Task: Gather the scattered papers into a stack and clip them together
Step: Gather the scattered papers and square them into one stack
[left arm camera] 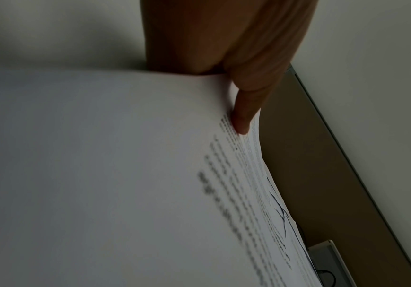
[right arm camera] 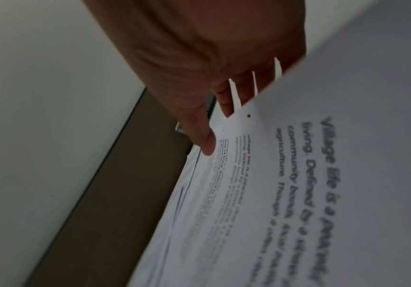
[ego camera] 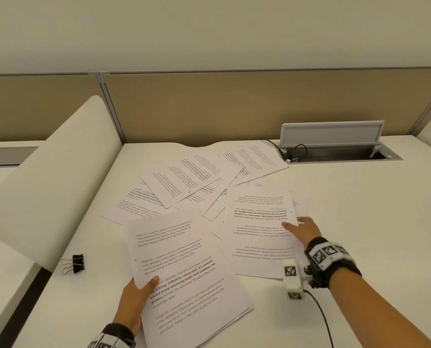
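A white surface (ego camera: 360,222) runs up to a tan partition. At its left the binder clip (ego camera: 75,263) lies untouched. My left hand (ego camera: 134,302) pinches a small gathered stack (ego camera: 184,272), thumb on top. Loose papers (ego camera: 191,179) fan out behind. My right hand (ego camera: 306,229) grasps another sheet (ego camera: 259,229) by its edge. Pulling it may drag neighbours askew, or my thin pinch could let the stack slide.

We're looking at a white desk (ego camera: 360,222) boxed in by tan partition panels (ego camera: 209,106) with grey metal frames, plain pale wall (ego camera: 209,31) above. A grey cable hatch (ego camera: 332,133) stands flipped open at the back right, and a white curved divider (ego camera: 58,159) sits on the left. Lighting's soft and even.
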Motion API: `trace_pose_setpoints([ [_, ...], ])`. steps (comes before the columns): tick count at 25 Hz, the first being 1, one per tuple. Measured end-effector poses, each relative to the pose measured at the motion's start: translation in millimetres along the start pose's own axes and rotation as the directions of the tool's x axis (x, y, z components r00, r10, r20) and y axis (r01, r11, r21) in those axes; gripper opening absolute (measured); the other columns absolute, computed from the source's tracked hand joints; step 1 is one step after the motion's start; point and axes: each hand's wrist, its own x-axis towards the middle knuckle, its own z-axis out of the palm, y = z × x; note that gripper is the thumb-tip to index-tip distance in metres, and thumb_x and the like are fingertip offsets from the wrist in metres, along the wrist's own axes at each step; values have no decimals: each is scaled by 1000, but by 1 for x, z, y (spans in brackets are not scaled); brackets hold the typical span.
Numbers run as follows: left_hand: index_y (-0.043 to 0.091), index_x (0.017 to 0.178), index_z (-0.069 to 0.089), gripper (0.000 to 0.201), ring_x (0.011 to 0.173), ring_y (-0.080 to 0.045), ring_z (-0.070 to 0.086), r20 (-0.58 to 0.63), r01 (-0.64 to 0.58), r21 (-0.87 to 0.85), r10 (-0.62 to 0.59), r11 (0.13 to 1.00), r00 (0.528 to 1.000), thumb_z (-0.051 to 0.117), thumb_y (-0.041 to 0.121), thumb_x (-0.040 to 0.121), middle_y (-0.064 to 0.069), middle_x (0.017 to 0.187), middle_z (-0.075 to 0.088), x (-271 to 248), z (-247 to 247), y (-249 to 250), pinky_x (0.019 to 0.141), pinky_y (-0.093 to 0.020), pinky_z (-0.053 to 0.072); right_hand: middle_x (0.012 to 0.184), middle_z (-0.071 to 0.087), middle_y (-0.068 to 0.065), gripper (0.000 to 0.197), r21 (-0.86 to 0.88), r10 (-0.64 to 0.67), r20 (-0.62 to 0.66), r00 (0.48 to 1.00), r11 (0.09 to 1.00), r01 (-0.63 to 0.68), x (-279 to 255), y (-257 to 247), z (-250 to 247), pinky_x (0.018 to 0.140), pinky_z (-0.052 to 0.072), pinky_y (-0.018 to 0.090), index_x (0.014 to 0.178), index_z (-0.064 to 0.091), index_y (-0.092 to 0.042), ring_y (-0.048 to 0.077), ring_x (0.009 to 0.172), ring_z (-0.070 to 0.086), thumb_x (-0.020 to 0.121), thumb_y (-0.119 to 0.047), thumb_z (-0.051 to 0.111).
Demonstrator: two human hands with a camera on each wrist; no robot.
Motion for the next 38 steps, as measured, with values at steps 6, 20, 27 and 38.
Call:
trace_pose_setpoints([
  [6, 9, 115, 54, 33, 89, -41, 65, 6, -2, -9, 3, 1000, 1000, 62, 14, 84, -21, 104, 67, 1, -2, -2, 80, -52, 53, 145, 36, 13, 97, -394, -102, 79, 992, 911, 125, 7, 12, 18, 109, 31, 50, 143, 18, -18, 33, 133, 35, 68, -49, 71],
  [20, 12, 112, 55, 30, 89, -40, 65, 31, -18, -20, 18, 1000, 999, 63, 14, 83, -21, 105, 67, 2, -3, -3, 81, -50, 53, 155, 20, -4, 93, -576, -147, 467, 872, 698, 426, -20, 53, -71, 115, 22, 39, 145, 11, -29, 21, 138, 29, 73, -47, 68],
  [27, 11, 110, 55, 28, 87, -40, 65, 25, -23, 19, 22, 1000, 999, 62, 14, 84, -21, 103, 67, 1, -1, -2, 77, -48, 54, 137, 44, 17, 95, -523, -129, -12, 992, 846, 104, -23, 42, -20, 104, 36, 42, 138, 26, -6, 34, 127, 41, 69, -61, 64],
  [38, 11, 115, 53, 32, 87, -39, 65, 36, -28, 35, 27, 999, 999, 62, 16, 84, -19, 104, 67, 1, -3, -2, 78, -50, 54, 120, 57, 21, 73, -377, 51, -62, 997, 923, -71, -22, 17, 4, 88, 48, 40, 122, 33, 1, 36, 108, 57, 72, -30, 76],
])
